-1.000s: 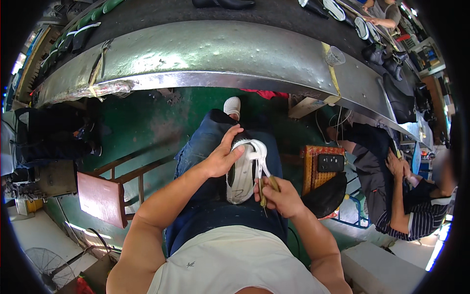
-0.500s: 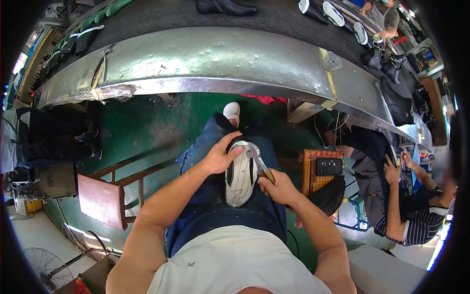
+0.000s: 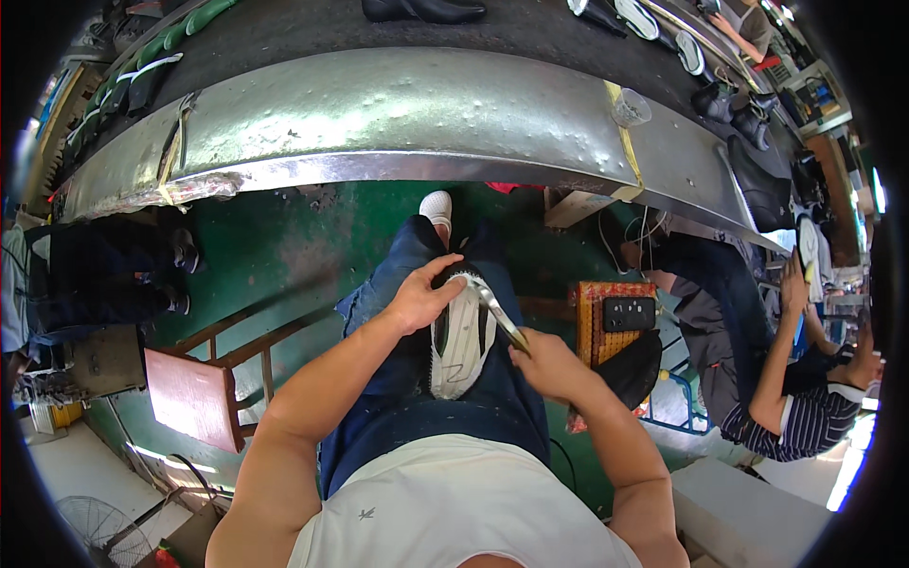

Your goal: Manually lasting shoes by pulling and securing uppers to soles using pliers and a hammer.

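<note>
You hold an upturned shoe point(image 3: 462, 348) on your lap, its pale sole facing up. At the far end of the shoe, your left grip point(image 3: 419, 301) is curled partway round it, thumb on the sole and fingers along the dark edge. Right of the shoe, your right grip point(image 3: 546, 364) is closed around the handle of a metal hand tool point(image 3: 497, 312), its head at the shoe's far right edge. Beyond the shoe runs a metal-edged bench point(image 3: 407, 109) bearing a black boot point(image 3: 426, 10). Left of the shoe stands a stool point(image 3: 192, 396); to its right, a black device point(image 3: 630, 314) rests on a woven seat point(image 3: 606, 348), and farther right sits a person in a striped top point(image 3: 791, 424).
</note>
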A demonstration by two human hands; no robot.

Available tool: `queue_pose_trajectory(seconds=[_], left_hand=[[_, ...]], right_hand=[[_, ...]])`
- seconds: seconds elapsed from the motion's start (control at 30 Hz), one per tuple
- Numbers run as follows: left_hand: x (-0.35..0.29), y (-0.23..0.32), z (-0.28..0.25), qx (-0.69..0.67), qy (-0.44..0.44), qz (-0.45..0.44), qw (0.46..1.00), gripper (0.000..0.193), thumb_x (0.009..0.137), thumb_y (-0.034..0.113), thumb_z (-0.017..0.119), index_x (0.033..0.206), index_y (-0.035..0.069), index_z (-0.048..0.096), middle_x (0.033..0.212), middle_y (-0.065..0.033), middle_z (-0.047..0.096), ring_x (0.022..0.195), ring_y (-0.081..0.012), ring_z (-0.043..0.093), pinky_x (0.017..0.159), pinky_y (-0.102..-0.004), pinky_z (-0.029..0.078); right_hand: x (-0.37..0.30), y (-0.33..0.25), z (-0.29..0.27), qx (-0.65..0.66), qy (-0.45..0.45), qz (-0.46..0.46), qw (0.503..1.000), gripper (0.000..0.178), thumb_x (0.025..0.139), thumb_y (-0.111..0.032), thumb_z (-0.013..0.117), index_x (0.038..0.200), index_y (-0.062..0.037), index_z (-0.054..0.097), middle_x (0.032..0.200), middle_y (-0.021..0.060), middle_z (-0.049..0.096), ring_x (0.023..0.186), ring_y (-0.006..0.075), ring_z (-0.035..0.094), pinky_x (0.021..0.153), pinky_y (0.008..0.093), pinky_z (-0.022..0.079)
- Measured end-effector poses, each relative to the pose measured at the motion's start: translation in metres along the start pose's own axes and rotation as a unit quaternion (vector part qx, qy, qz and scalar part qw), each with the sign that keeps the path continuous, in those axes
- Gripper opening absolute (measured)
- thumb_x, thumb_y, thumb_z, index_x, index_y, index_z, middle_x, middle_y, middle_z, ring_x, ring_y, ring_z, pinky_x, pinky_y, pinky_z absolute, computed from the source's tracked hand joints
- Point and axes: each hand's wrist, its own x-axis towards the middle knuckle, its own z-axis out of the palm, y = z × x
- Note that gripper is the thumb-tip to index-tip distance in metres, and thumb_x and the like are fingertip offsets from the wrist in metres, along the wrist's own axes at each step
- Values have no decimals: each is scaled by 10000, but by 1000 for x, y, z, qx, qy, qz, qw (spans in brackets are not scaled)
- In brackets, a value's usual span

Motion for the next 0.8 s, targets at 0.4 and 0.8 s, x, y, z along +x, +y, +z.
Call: queue_pose_trajectory(seconds=[0.4,0.8], left_hand=[[-24,-16,4,193,65,13,979,718,1029,356,595,1589,-6,330,1450,-275,566,1349,-366,556,1126,-384,436],[-85,-49,14,37,-10,-18,999,960,785,8,571,1653,-6,162,1557,-245,471,1434,-282,479,1174,-316,367]], right_hand=[[34,23,43,135,156,54,977,302,1005,-295,664,1035,3,620,736,49,668,635,131,648,621,318,535],[32,46,82,250,52,109,961,266,939,-144,685,1104,41,590,859,93,701,674,156,657,633,329,553]])
